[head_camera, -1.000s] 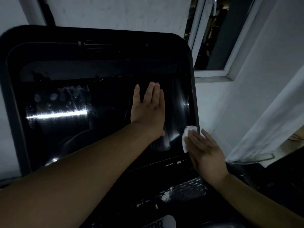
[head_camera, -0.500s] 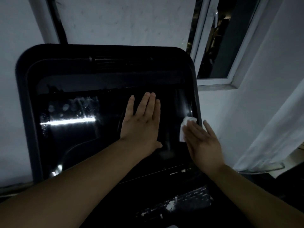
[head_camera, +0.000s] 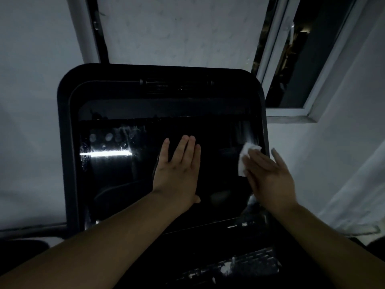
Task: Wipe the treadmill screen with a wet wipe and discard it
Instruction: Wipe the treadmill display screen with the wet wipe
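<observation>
The treadmill screen [head_camera: 129, 180] is a large black glossy panel in a dark rounded frame, with smudges and a bright streak of reflected light on its left half. My left hand [head_camera: 177, 172] lies flat on the middle of the screen, fingers together and pointing up, holding nothing. My right hand [head_camera: 268, 178] presses a white wet wipe [head_camera: 245, 157] flat against the screen near its right edge; most of the wipe is under my fingers.
A white wall stands behind the console. A window [head_camera: 291, 65] with a white frame is at the upper right, and a pale curtain [head_camera: 354, 195] hangs at the right. A dusty ribbed ledge [head_camera: 239, 265] of the console lies below the screen.
My right hand has slid the wipe upward along the screen's right edge. My left hand stays flat on the screen. The view has tilted up, so the console sits lower in frame.
</observation>
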Demonstrator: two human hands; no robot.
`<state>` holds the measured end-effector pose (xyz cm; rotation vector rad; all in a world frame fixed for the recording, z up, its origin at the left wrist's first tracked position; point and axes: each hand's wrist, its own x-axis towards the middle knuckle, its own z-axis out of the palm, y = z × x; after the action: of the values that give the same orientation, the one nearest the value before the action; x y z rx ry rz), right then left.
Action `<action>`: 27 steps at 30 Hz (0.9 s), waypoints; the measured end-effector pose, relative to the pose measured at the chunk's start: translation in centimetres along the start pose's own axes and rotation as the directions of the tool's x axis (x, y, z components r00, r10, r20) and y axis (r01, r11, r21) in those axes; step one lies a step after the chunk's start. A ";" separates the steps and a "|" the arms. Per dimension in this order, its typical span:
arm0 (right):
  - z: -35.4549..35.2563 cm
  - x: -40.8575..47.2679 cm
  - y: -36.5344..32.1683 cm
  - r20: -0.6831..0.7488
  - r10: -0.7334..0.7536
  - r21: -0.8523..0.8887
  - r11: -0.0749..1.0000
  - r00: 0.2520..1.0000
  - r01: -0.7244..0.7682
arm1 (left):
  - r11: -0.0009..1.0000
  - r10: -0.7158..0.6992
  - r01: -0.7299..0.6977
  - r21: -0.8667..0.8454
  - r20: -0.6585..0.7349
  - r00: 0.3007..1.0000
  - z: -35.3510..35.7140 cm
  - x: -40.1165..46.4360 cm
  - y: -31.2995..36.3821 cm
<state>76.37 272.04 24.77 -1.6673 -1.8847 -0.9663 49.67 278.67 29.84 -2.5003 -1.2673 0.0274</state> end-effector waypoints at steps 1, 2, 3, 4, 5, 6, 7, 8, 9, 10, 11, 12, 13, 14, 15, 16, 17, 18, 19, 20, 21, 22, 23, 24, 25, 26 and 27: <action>-0.1 0.1 0.2 0.015 0.027 -0.012 1.000 1.000 -0.027 | 1.000 -0.002 0.002 0.000 0.000 1.000 0.1 0.0 0.0; 0.0 0.4 0.0 0.013 0.046 -0.012 0.999 0.999 -0.046 | 1.000 -0.003 0.003 0.000 -0.002 1.000 0.1 0.0 0.1; 0.1 1.0 -0.7 -0.003 0.049 -0.002 0.999 0.999 -0.049 | 1.000 -0.005 0.005 -0.002 -0.006 1.000 0.1 0.1 0.1; 0.4 1.7 -1.8 -0.021 0.032 0.019 0.999 0.999 -0.032 | 1.000 -0.006 0.006 -0.004 -0.008 1.000 0.1 0.1 0.1; 0.7 2.3 -3.1 -0.036 -0.003 0.050 0.999 0.999 0.005 | 1.000 -0.006 0.006 -0.006 -0.010 1.000 0.1 0.1 0.2; 1.0 2.8 -4.4 -0.039 -0.044 0.088 0.995 0.998 0.047 | 1.000 -0.007 0.006 -0.007 -0.011 1.000 0.1 0.1 0.2; 1.2 3.0 -5.6 -0.041 -0.080 0.122 0.989 0.996 0.084 | 1.000 -0.007 0.007 -0.005 -0.013 1.000 0.1 0.1 0.2; 1.1 3.0 -6.3 -0.045 -0.107 0.141 0.984 0.993 0.113 | 1.000 -0.007 0.007 -0.002 -0.014 1.000 0.0 0.0 0.2; 1.0 2.8 -6.4 -0.057 -0.121 0.147 0.981 0.991 0.128 | 1.000 -0.006 0.006 -0.001 -0.013 1.000 0.0 0.0 0.1; 0.7 2.5 -5.9 -0.074 -0.110 0.143 0.982 0.991 0.120 | 1.000 -0.004 0.004 -0.002 -0.009 1.000 -0.1 0.0 0.1; 0.5 2.1 -5.2 -0.092 -0.070 0.137 0.987 0.993 0.082 | 1.000 -0.004 0.004 -0.004 -0.007 1.000 0.0 -0.1 0.1; 0.2 1.6 -4.6 -0.104 -0.012 0.132 0.991 0.994 0.026 | 1.000 -0.006 0.006 -0.004 -0.006 1.000 0.0 -0.1 0.1; -0.2 1.3 -4.0 -0.111 0.039 0.131 0.991 0.993 -0.024 | 1.000 -0.006 0.006 -0.004 -0.006 1.000 0.0 -0.1 0.1; -0.7 1.0 -3.8 -0.117 0.078 0.141 0.988 0.990 -0.061 | 1.000 -0.005 0.005 -0.003 -0.006 1.000 0.0 -0.1 0.1; -1.2 0.9 -4.0 -0.117 0.116 0.182 0.979 0.986 -0.093 | 1.000 -0.004 0.004 -0.001 -0.006 1.000 0.0 0.0 0.1; -2.0 0.9 -4.6 -0.092 0.187 0.270 0.950 0.978 -0.156 | 1.000 -0.004 0.004 -0.001 -0.005 1.000 0.0 0.0 0.2; -2.7 0.9 -5.3 -0.024 0.306 0.399 0.876 0.952 -0.272 | 1.000 -0.005 0.005 -0.003 -0.005 1.000 0.0 0.0 0.2; -3.4 0.9 -6.1 0.093 0.438 0.524 0.742 0.894 -0.418 | 1.000 -0.006 0.006 -0.004 -0.005 1.000 0.1 0.1 0.2; -4.0 0.9 -6.9 0.244 0.532 0.632 0.547 0.811 -0.549 | 1.000 -0.006 0.006 -0.002 -0.007 1.000 0.1 0.1 0.1; -4.4 0.7 -7.5 0.400 0.562 0.700 0.323 0.724 -0.637 | 1.000 -0.007 0.007 0.000 -0.011 1.000 0.1 0.1 0.1; -4.4 0.2 -8.0 0.512 0.555 0.710 0.156 0.655 -0.687 | 1.000 -0.008 0.008 -0.002 -0.015 1.000 0.2 0.1 0.1; -4.2 -0.5 -8.4 0.569 0.539 0.686 0.104 0.621 -0.720 | 1.000 -0.008 0.008 -0.004 -0.015 1.000 0.1 0.1 0.1; -3.8 -1.3 -8.5 0.583 0.537 0.646 0.148 0.610 -0.748 | 1.000 -0.006 0.006 -0.003 -0.013 1.000 0.1 0.1 0.2; -3.2 -2.1 -8.5 0.553 0.554 0.583 0.276 0.622 -0.764 | 1.000 -0.006 0.006 0.002 -0.010 1.000 0.1 0.2 0.2; -2.7 -2.8 -8.3 0.494 0.584 0.500 0.415 0.644 -0.760 | 1.000 -0.007 0.007 0.009 -0.007 1.000 0.1 0.1 0.2; -2.3 -3.3 -8.0 0.418 0.615 0.419 0.523 0.669 -0.742 | 1.000 -0.009 0.009 0.013 -0.004 1.000 0.1 0.2 0.2; -2.0 -3.7 -7.8 0.337 0.639 0.360 0.592 0.692 -0.722 | 1.000 -0.010 0.010 0.015 0.000 1.000 0.1 0.2 0.2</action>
<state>69.18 267.86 21.84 -1.9434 -1.1984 -0.0254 49.91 278.70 29.71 -2.4815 -1.2754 0.0344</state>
